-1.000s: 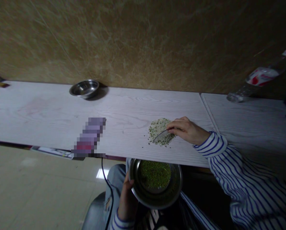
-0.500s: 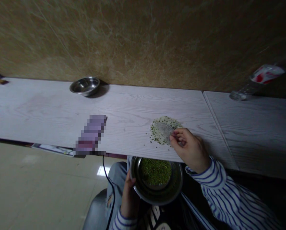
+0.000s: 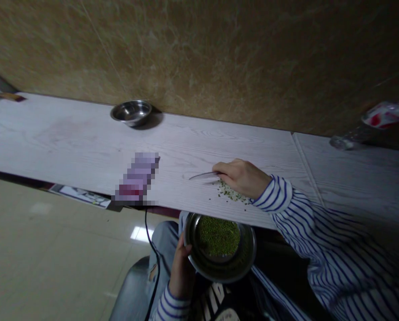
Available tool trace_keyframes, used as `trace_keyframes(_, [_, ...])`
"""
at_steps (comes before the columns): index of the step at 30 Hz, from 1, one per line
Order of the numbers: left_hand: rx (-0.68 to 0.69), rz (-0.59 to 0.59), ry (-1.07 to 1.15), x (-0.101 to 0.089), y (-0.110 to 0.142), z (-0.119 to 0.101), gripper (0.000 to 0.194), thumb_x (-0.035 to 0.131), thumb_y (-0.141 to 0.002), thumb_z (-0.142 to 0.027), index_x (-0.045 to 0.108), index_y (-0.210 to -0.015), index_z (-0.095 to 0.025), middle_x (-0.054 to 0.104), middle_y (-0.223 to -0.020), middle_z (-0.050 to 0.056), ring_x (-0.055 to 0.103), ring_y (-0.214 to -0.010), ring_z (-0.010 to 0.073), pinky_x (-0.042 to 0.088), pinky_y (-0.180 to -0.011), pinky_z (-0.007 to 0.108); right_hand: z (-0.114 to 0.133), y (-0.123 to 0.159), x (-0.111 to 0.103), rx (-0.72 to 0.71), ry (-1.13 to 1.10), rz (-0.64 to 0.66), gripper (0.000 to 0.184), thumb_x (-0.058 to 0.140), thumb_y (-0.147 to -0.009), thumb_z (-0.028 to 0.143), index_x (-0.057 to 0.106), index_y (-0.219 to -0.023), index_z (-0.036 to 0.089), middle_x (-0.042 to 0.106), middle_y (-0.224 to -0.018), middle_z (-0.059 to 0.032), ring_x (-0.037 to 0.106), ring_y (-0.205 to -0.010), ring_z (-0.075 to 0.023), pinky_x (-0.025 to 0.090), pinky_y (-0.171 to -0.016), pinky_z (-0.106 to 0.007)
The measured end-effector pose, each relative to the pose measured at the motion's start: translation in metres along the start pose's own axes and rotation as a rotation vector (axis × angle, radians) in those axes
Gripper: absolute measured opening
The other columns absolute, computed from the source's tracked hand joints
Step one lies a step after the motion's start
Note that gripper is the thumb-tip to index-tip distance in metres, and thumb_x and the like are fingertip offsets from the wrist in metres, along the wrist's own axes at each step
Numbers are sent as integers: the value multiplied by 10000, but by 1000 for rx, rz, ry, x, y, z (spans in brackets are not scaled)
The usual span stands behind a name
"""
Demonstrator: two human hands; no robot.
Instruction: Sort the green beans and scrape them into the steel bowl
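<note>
My left hand (image 3: 181,269) grips the rim of a steel bowl (image 3: 244,263) of green mung beans, held just below the table's near edge. My right hand (image 3: 242,177) rests on the pale wooden table (image 3: 85,142), fingers pinched on a thin clear plastic piece (image 3: 202,176) that sticks out to the left, flat over the tabletop. Under and just behind this hand lies a small scatter of green and white grains (image 3: 233,194), partly hidden by the hand and striped sleeve.
An empty steel bowl (image 3: 131,112) stands at the back against the brown wall. A blurred flat object (image 3: 137,178) lies near the table's front edge, with a black cable (image 3: 151,249) hanging below. A plastic bottle (image 3: 370,125) lies at the far right.
My right hand has swept left across the pile with the plastic piece; the round heap now shows only as a thin scatter by the hand. The left hand keeps the bowl in place.
</note>
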State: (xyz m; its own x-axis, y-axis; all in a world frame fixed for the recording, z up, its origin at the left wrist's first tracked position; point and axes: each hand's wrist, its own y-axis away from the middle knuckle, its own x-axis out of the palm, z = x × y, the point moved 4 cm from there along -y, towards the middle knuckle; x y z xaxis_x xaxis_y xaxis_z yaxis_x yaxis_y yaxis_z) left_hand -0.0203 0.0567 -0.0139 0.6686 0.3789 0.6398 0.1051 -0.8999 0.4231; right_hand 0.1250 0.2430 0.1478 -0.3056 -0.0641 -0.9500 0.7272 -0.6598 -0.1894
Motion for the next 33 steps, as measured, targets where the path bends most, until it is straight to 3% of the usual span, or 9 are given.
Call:
trace_keyframes(5, [30,8,-6,-2,2,-1,490,645,-749,-366,721,-1219,-253,733,-1212,61,527,-1306,369,383,-1114,483,6,-25,20,-151,101,125,192,479,-956,108,646,-1034,160,734,-772,-45,629,-667,-154,425,-698,-299])
trace_keyframes(16, [-5,-40,3,4,3,-7,523,663,-709,-353,724,-1209,-214,722,-1233,94,521,-1302,398,411,-1075,512,31,14,22,-335,126,125,240,465,-926,47,644,-1045,152,762,-905,-65,673,-833,-177,388,-781,-333])
trace_keyframes(21, [-20,0,21,6,3,-6,535,649,-711,-337,714,-1227,-211,725,-1227,98,547,-1273,384,415,-1064,506,34,35,17,-390,106,74,261,410,-982,92,652,-1035,173,762,-910,-71,661,-849,-160,380,-794,-333])
trace_keyframes(25, [-29,-13,11,6,3,-5,540,645,-719,-341,709,-1238,-209,719,-1236,102,544,-1274,382,417,-1062,502,34,54,14,-413,128,-42,274,389,-1012,119,657,-998,174,771,-942,-72,669,-854,-154,393,-794,-333])
trace_keyframes(33, [-74,2,7,11,4,-3,529,631,-739,-351,702,-1251,-242,732,-1210,86,580,-1225,360,451,-1024,476,31,85,2,-390,164,-129,233,444,-996,106,669,-979,161,785,-995,-77,704,-946,-171,443,-803,-338])
